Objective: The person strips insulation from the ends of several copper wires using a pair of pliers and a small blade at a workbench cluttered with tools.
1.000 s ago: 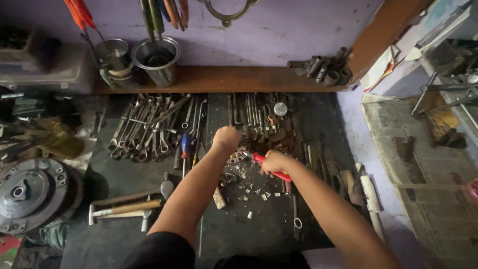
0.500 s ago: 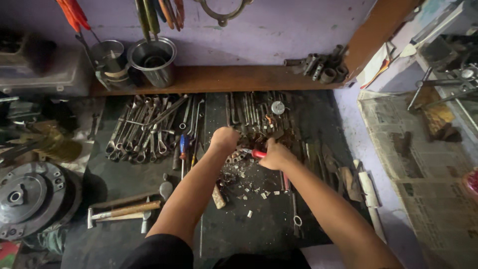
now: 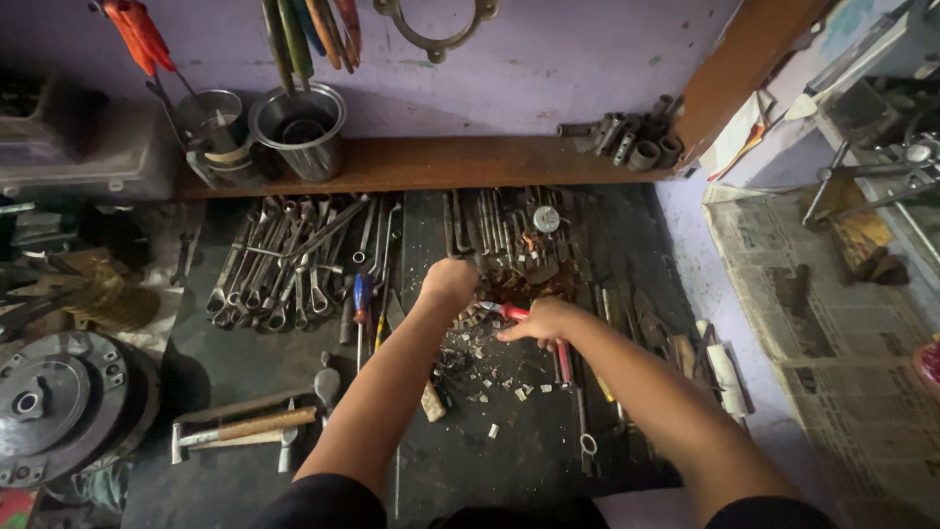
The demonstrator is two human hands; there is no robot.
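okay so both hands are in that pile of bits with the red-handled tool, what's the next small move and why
Probably draw the red-handled tool back toward the body, clear of the pile. The right hand rests on it, the left hand is pressed into the heap of small parts, and loose chips already lie scattered just below.

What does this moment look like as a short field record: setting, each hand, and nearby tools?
setting: dark work mat on the floor below a wooden shelf, seen from above
left hand: left hand closed as a fist over a small brownish part; what the fingers hold is hidden
right hand: right hand on a red-handled tool
debris: pale chips scattered under the hands
nearby tools: row of spanners, hammer, blue-handled screwdriver
shelf: steel pot, sockets
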